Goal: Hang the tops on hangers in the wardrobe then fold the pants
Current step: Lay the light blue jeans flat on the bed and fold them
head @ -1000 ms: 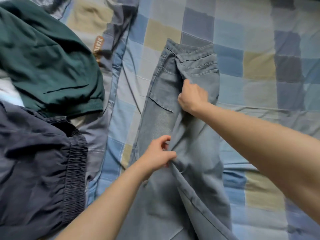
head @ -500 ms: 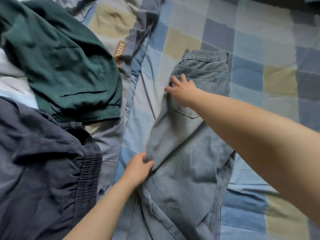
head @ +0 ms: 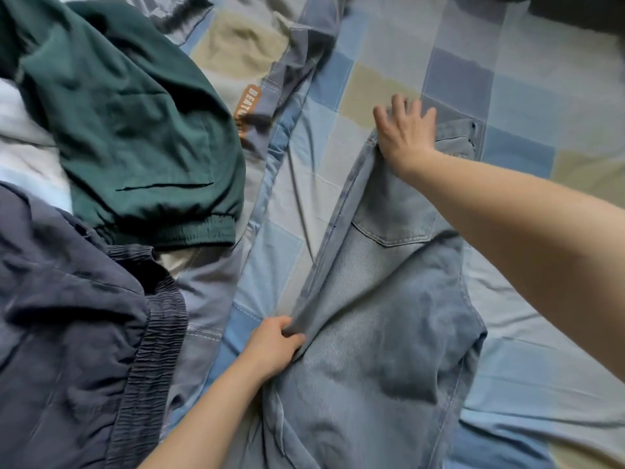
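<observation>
Pinching the light-blue jeans (head: pixel 382 299) seam with my left hand (head: pixel 274 346), right hand (head: pixel 404 133) flat and open on the waistband, I risk bunching the halves if I tug unevenly.

Jeans (head: pixel 389 316): light blue denim, faded/washed look, paler stitching round the pocket & along seams. Bed sheet (head: pixel 527 82): checked patchwork of squares in pale blue, mid blue, grey-blue, beige/khaki, w/ thin pale lines btwn squares. Green garment (head: pixel 135 113): dark teal-green, plain, same-colour elastic band at the hem. Navy garment (head: pixel 67 333): dark navy/charcoal, plain, ribbed gathered band. Label (head: pixel 248 108) on the bedding: orange-brown w/ pale lettering. White-ish fabric (head: pixel 23 154) at left edge, plain.
</observation>
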Demonstrator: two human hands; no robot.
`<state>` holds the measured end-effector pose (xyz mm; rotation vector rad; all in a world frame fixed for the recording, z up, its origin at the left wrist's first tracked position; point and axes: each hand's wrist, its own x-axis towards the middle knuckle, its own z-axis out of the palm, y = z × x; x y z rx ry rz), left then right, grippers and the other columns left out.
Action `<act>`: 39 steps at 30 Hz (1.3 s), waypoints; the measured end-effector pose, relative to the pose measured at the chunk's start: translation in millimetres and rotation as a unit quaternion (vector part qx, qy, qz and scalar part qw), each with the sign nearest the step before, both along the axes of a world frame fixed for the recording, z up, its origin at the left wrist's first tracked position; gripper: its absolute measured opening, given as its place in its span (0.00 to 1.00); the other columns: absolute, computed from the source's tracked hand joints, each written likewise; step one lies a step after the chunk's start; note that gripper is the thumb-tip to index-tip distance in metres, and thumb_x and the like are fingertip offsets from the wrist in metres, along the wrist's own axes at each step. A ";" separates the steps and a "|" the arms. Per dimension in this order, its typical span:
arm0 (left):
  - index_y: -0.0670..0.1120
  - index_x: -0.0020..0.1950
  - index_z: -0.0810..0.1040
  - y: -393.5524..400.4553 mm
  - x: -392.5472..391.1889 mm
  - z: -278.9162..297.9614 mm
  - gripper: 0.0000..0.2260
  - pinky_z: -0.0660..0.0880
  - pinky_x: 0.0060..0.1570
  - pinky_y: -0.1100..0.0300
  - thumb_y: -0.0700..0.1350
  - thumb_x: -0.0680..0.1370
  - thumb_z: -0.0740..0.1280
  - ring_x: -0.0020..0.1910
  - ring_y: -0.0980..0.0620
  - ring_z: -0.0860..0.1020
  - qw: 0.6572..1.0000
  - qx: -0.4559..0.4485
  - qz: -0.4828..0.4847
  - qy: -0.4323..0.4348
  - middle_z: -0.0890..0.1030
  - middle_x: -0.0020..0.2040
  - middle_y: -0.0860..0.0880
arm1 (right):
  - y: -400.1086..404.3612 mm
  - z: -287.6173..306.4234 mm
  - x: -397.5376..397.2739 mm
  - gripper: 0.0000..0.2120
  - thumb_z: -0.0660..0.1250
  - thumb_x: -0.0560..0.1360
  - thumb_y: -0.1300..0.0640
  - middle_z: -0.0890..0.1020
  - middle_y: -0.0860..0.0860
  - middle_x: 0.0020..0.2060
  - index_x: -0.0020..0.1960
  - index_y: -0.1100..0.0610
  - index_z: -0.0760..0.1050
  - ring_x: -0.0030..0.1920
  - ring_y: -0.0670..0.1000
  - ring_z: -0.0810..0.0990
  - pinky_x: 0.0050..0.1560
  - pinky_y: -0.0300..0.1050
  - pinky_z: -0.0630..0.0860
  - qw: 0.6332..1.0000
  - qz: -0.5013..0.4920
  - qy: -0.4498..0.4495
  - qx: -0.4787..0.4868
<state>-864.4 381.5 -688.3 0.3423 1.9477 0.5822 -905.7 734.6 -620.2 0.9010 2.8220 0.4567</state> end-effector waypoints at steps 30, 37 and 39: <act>0.44 0.44 0.81 143.4 -32.2 6.9 0.06 0.73 0.34 0.63 0.43 0.79 0.67 0.37 0.51 0.78 0.984 0.109 0.140 0.020 0.82 0.38 0.47 | 69.9 -53.6 208.9 0.18 0.69 0.71 0.38 0.73 0.46 0.31 0.46 0.52 0.71 0.29 0.46 0.70 0.21 0.33 0.66 0.641 -0.426 0.323 -0.550; 0.44 0.41 0.81 125.9 -25.1 4.0 0.09 0.72 0.36 0.60 0.50 0.74 0.73 0.34 0.52 0.77 0.976 0.088 0.192 0.044 0.82 0.35 0.48 | 52.8 -65.0 244.2 0.21 0.68 0.75 0.54 0.76 0.55 0.42 0.64 0.61 0.68 0.38 0.52 0.76 0.39 0.49 0.74 0.616 -0.471 0.421 -0.471; 0.45 0.38 0.81 109.3 -20.2 7.1 0.09 0.72 0.32 0.62 0.49 0.71 0.76 0.31 0.55 0.77 0.979 0.066 0.183 0.054 0.82 0.33 0.51 | 23.5 -65.1 269.0 0.16 0.67 0.75 0.56 0.76 0.55 0.42 0.60 0.61 0.71 0.42 0.53 0.75 0.47 0.50 0.73 0.689 -0.487 0.387 -0.371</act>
